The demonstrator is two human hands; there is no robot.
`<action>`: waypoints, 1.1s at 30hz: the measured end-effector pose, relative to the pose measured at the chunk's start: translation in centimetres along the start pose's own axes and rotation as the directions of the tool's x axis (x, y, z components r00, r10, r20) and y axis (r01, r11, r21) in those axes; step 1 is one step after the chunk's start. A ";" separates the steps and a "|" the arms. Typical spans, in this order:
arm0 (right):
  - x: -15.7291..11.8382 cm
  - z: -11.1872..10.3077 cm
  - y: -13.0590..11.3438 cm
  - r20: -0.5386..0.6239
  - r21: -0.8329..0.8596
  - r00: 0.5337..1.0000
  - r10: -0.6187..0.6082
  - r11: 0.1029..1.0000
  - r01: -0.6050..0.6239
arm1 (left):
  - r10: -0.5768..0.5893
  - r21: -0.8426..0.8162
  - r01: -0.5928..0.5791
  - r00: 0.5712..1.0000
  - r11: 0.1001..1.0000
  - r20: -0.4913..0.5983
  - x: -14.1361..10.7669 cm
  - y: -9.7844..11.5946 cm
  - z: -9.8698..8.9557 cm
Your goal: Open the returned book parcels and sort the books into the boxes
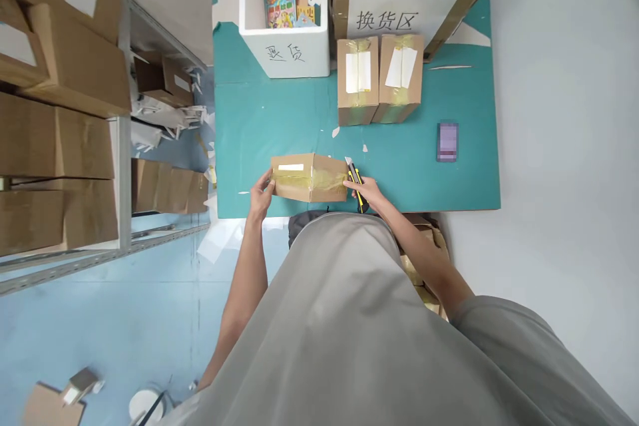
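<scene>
Brown cardboard fills the gap between the two hands: a box [294, 181] on the bench [279, 116], its long axis running left to right from one set of fingers to the other. The left hand [260, 196] grips the left end, thumb on the near upper part. The right hand [368, 192] is wrapped round a knife [355, 176], black and yellow, while its forefinger reaches across it to touch the box's right end. Neither hand is clearly nearer; the box lies just rightward of the left fingers and just leftward of the right, with the knife standing close by that right end, blade pointing away from the body.

Yellowish tape [327, 180] runs between the fingers along the box. A white label [291, 167] sits near the left fingers, its print too small to read. Beyond the right fingers, two taped cartons [358, 103] stand side by side, white labels likewise unreadable. Past them, a large carton [342, 10] carries a sheet [439, 6] handwritten 换货区. Ahead of the left fingers, a white bin [252, 46] reads 退货 and holds colourful books [280, 6]. Well right of the right fingers lies a phone [447, 142], its screen blurred.
</scene>
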State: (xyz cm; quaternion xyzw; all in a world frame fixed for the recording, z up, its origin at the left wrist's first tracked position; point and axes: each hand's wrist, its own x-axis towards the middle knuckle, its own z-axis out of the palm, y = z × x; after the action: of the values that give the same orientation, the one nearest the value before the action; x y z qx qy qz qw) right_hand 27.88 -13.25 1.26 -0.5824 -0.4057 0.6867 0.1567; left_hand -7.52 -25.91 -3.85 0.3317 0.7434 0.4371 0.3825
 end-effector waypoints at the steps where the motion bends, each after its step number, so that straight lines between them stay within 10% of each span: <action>1: -0.3 -0.4 -0.2 -0.028 0.021 0.999 -0.027 0.999 0.028 | 0.019 0.023 -0.019 1.000 1.000 0.020 0.3 -0.1 0.5; 7: -2.4 -7.3 -5.1 -0.206 -0.154 0.923 -0.324 0.943 0.296 | -0.092 0.020 0.089 0.958 0.996 0.272 0.6 0.3 10.8; 12: -3.1 -11.3 -9.3 -0.211 -0.603 0.875 -0.435 0.763 0.234 | -0.061 -0.018 0.077 0.888 0.997 0.455 -1.0 2.6 18.5; 19: -2.3 -10.8 -8.3 -0.203 -0.845 0.823 -0.531 0.520 0.127 | 0.259 -0.062 -0.253 0.953 0.966 0.159 -0.6 9.4 15.2; 23: -3.2 -10.7 -8.2 -0.183 -0.891 0.809 -0.559 0.442 0.105 | 0.279 -0.046 -0.276 0.933 0.960 0.229 -1.2 13.4 14.9; 27: -6.3 -9.5 -8.6 -0.130 -0.912 0.798 -0.588 0.387 0.136 | 0.258 -0.007 -0.264 0.939 0.965 0.227 -1.2 13.5 15.5; 33: -11.4 -4.6 -7.7 0.138 -0.933 0.926 -0.352 0.268 0.241 | 0.254 -0.029 -0.254 0.941 0.967 0.223 -0.2 12.3 15.1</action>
State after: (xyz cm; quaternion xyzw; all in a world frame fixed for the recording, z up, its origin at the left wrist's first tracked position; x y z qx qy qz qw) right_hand 33.30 -14.58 14.72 -0.5105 -0.8188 0.2550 -0.0628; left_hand 7.57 -15.20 2.45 0.4720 0.6465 0.4422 0.4047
